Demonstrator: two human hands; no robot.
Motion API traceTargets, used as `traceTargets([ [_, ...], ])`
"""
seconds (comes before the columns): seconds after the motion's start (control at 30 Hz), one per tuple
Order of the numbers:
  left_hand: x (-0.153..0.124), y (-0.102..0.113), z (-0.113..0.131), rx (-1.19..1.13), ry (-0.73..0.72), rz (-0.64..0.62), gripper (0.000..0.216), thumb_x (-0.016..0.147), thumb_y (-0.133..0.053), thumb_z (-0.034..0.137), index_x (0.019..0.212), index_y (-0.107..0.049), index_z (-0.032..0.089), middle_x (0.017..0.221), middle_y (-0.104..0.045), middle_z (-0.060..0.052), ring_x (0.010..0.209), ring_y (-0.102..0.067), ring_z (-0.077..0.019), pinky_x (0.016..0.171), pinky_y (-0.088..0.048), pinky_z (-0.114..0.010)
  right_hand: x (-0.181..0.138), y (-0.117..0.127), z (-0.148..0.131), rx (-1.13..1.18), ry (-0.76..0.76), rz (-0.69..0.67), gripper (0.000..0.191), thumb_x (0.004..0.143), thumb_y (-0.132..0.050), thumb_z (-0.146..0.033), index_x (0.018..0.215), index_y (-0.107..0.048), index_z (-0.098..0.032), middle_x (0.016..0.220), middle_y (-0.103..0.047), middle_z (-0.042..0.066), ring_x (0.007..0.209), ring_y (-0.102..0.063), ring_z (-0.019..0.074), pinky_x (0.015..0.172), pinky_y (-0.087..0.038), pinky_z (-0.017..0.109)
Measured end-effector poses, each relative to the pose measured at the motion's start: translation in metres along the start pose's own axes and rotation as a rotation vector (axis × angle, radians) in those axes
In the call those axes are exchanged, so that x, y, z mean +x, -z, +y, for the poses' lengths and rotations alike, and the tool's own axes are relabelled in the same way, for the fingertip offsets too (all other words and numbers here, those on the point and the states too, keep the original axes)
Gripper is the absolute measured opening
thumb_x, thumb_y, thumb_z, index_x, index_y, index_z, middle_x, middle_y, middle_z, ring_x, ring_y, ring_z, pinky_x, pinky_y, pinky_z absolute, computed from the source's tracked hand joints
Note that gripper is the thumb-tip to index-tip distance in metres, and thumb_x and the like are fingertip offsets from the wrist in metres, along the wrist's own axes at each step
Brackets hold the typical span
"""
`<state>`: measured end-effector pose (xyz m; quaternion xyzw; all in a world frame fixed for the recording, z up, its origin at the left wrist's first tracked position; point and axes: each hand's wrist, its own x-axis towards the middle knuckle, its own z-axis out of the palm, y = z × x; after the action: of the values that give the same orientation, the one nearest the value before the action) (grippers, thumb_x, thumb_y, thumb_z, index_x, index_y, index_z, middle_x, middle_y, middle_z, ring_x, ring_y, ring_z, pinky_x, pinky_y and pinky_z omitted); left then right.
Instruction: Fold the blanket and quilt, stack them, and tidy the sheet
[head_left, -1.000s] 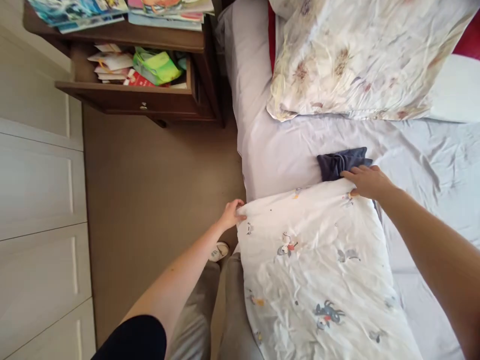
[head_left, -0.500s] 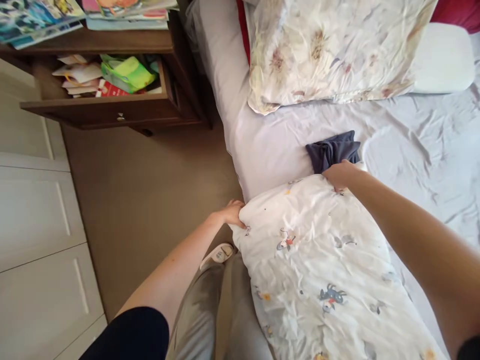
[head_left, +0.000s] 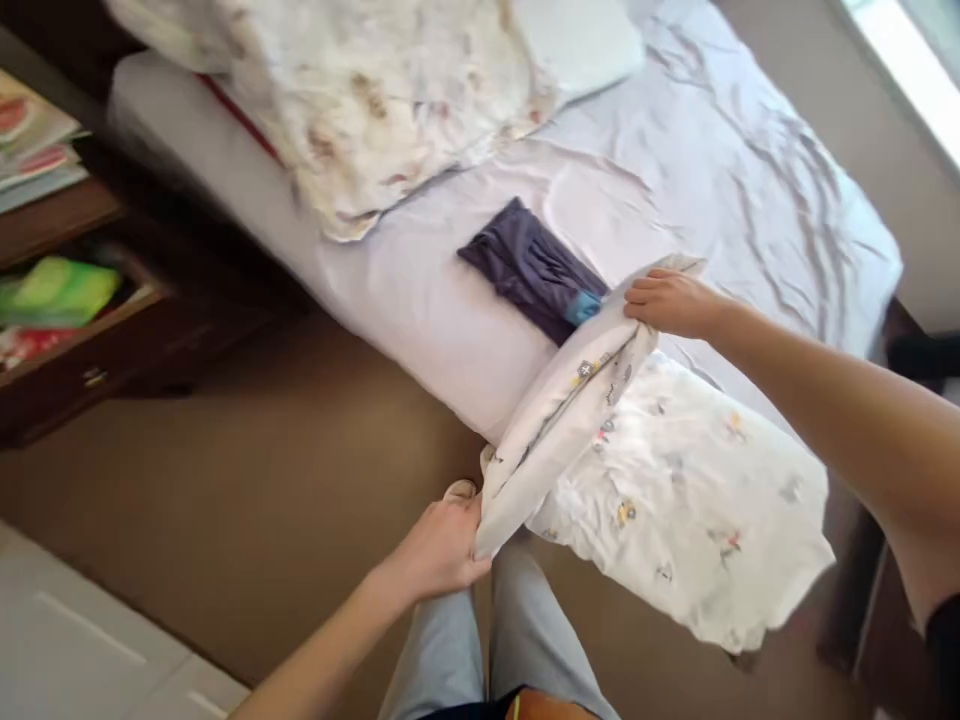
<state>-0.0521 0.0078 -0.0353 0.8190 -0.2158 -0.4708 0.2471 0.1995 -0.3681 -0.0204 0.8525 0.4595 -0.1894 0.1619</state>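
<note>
Head camera: left hand (head_left: 439, 550) and right hand (head_left: 671, 305) grip a white cartoon-print duvet cover (head_left: 675, 500) at a bed's edge

The left hand, low in the view, is clamped on one end of the cover, just above the person's grey trousers (head_left: 450, 650). The right hand, well apart from it, is closed on the cover's upper edge. A long doubled strip of the cover runs between the two hands and lies over the rest, which spreads across the bed's edge and hangs above the brown carpet (head_left: 262, 500).

Just beside the right hand, a folded navy cloth (head_left: 532, 270) with a bright blue patch (head_left: 583, 308) lies on a lilac bed sheet (head_left: 712, 170). Farther up rest a floral pillow (head_left: 360, 100) and a white pillow (head_left: 577, 40). At left stands a dark wooden nightstand (head_left: 97, 370) with an open drawer.
</note>
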Motion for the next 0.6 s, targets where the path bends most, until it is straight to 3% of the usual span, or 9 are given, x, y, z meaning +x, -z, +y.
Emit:
traceTargets([
  [0.13, 0.003, -0.039, 0.076, -0.022, -0.100, -0.137, 0.025, 0.071, -0.053, 0.026, 0.096, -0.058, 0.021, 0.095, -0.068, -0.012, 0.088, -0.064, -0.0303, 0.074, -0.043, -0.036, -0.127, -0.027, -0.021, -0.012, -0.136, -0.056, 0.038, 0.098, -0.028, -0.012, 0.089, -0.065, -0.016, 0.089, -0.062, 0.007, 0.087, -0.051, 0.0195, 0.083, -0.035, 0.035],
  [0.27, 0.026, -0.099, 0.154, -0.062, -0.237, -0.336, 0.031, 0.069, -0.055, 0.025, 0.100, -0.056, 0.023, 0.101, -0.067, -0.012, 0.095, -0.062, -0.0311, 0.080, -0.043, -0.039, -0.253, -0.079, -0.051, 0.130, -0.318, -0.094, 0.034, 0.095, -0.034, -0.011, 0.084, -0.065, -0.017, 0.083, -0.062, 0.006, 0.084, -0.049, 0.0183, 0.082, -0.033, 0.035],
  [0.47, 0.083, -0.226, 0.267, 0.068, -0.261, -0.571, 0.041, 0.071, -0.056, 0.035, 0.109, -0.054, 0.019, 0.103, -0.063, -0.019, 0.097, -0.059, -0.0363, 0.082, -0.042, -0.046, -0.421, -0.202, -0.091, 0.250, -0.397, 0.018, 0.036, 0.095, -0.034, -0.010, 0.078, -0.064, -0.019, 0.080, -0.062, 0.005, 0.079, -0.047, 0.0172, 0.080, -0.032, 0.034],
  [0.6, 0.138, -0.326, 0.322, 0.025, -0.294, -0.589, 0.045, 0.073, -0.057, 0.040, 0.113, -0.054, 0.019, 0.106, -0.063, -0.020, 0.097, -0.059, -0.0350, 0.083, -0.043, -0.047, -0.494, -0.296, -0.106, 0.311, -0.477, 0.156, 0.035, 0.094, -0.035, -0.010, 0.074, -0.063, -0.020, 0.077, -0.060, 0.005, 0.078, -0.046, 0.0176, 0.078, -0.032, 0.034],
])
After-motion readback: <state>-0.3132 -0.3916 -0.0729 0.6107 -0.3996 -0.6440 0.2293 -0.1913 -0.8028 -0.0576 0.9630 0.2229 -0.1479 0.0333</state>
